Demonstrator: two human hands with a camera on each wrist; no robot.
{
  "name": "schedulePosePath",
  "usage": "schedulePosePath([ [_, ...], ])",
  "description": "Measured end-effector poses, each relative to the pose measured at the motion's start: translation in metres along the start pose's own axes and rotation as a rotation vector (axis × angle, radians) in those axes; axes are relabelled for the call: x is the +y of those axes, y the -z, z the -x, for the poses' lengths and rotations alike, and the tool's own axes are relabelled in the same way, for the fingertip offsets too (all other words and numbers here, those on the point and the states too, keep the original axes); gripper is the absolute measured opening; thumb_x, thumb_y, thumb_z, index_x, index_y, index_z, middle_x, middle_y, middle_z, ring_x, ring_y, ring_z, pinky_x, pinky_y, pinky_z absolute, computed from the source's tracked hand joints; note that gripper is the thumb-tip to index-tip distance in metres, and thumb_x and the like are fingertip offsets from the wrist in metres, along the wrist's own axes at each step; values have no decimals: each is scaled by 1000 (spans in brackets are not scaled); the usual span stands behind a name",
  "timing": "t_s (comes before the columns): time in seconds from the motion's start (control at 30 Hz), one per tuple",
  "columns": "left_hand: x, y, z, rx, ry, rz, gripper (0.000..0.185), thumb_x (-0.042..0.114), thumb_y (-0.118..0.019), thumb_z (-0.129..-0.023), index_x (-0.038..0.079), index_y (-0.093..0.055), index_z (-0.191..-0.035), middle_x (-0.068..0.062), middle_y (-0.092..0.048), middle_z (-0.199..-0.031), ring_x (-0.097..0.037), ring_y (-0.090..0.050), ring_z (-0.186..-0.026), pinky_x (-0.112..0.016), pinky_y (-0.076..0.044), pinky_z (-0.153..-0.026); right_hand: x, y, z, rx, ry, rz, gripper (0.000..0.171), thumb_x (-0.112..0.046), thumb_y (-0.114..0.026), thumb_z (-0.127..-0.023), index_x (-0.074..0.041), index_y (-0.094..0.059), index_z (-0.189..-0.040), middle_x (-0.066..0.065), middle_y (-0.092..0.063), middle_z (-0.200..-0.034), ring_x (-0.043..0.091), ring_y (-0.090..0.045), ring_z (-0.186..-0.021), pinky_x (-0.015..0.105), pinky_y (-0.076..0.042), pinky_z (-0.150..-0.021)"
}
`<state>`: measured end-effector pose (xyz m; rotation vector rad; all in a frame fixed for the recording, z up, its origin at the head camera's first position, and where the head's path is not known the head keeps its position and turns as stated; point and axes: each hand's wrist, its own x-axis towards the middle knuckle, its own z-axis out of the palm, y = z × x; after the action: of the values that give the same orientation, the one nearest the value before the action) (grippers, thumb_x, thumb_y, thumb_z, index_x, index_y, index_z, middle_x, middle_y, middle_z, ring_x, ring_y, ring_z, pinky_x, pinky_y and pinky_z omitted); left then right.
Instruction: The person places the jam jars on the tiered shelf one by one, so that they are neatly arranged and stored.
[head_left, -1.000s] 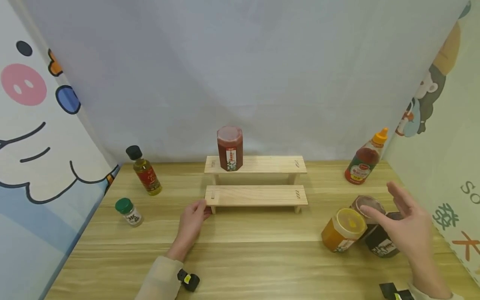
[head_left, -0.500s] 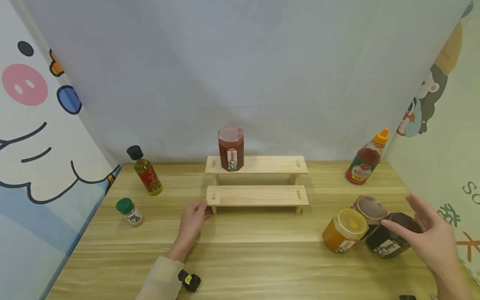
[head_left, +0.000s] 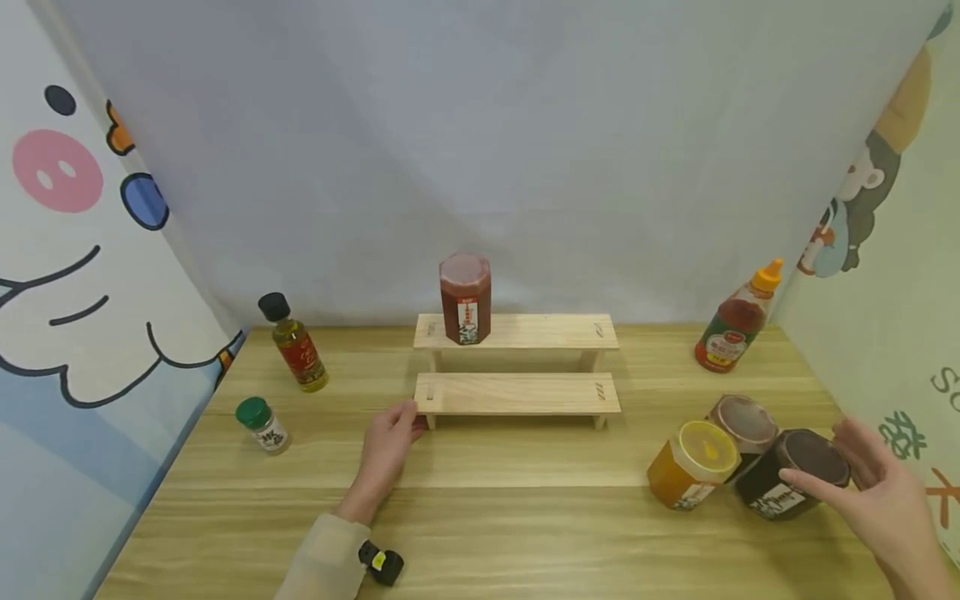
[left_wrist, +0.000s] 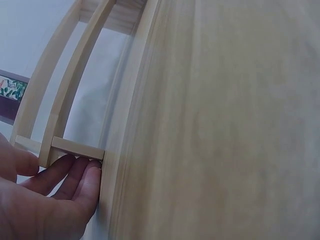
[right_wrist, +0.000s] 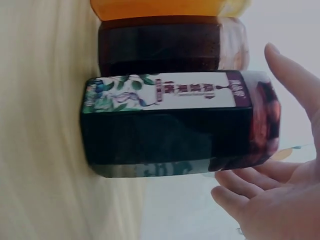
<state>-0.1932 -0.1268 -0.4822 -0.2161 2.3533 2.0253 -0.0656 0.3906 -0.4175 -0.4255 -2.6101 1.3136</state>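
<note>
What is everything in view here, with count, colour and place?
Shelf: 1, pale wood, two steps, table centre.
Red jar: 1, on the top step.
Oil bottle: 1, yellow with black cap, back left.
Spice shaker: 1, green cap, left.
Sauce bottle: 1, red with orange cap, back right.
Honey jar: 1, amber, right.
Brown jar: 1, behind the honey jar.
Dark jar: 1, near-black, far right.
Table: 1, light wood.
Left hand: touches the shelf's lower left corner.
Right hand: open, at the dark jar.

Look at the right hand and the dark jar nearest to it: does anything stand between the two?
Nothing visible does. The right hand is open around the dark jar, fingers at its lid and near side, with only a small gap in the right wrist view. The yellow-lidded jar and the brown-lidded jar stand on the jar's far side, away from the hand.
</note>
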Motion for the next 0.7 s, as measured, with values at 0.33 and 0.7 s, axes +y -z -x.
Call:
schedulePosePath([
  [0.33, -1, -1, 1, -10, -10, -11, 44, 26, -43, -104, -10, -55, -126, -25, -55, -124, -34, -59, -106, -35, -53, -89, 22, 1, -5, -152, -32, 30, 87, -25, -76, -84, 1, -23, -147, 7, -49, -130, 2, -54, -107, 9, -47, -75],
  [0.7, -1, -1, 1, -16, 2, -23, 46, 28, -43, -104, -10, -53, -128, -25, -53, -126, -34, -59, -107, -36, -52, -90, 38, -7, -1, -204, -74, 64, 76, -27, -79, -80, 10, -39, -133, 9, -64, -108, -7, -55, -81, 14, -49, -66],
])
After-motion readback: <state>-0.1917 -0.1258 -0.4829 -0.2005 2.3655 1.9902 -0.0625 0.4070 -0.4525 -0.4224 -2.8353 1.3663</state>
